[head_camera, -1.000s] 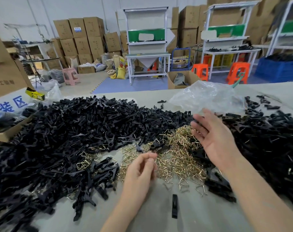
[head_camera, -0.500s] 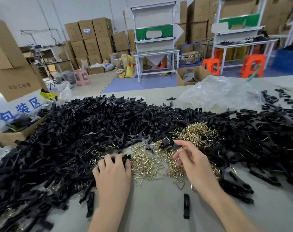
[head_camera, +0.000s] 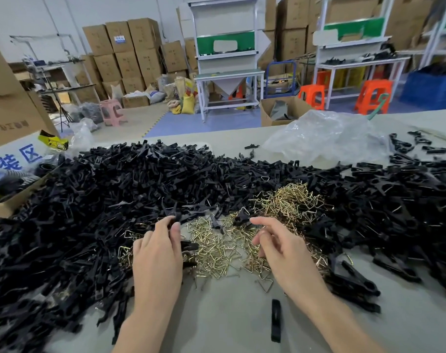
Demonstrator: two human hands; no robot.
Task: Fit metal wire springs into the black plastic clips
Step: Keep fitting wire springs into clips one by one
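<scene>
The step was best done by lifting one clip clear, then taking a single spring rather than a tangle. The left hand (head_camera: 157,258) pinched a clip (head_camera: 178,217) at its twelve o'clock, thumb against forefinger. The right hand (head_camera: 285,250) hovered, its fingers loosely curled and apparently empty. The springs (head_camera: 216,250) lay just beneath it, spreading toward nine o'clock.

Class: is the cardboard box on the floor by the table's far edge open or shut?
Open: the cardboard box has raised flaps and dark contents showing.
</scene>
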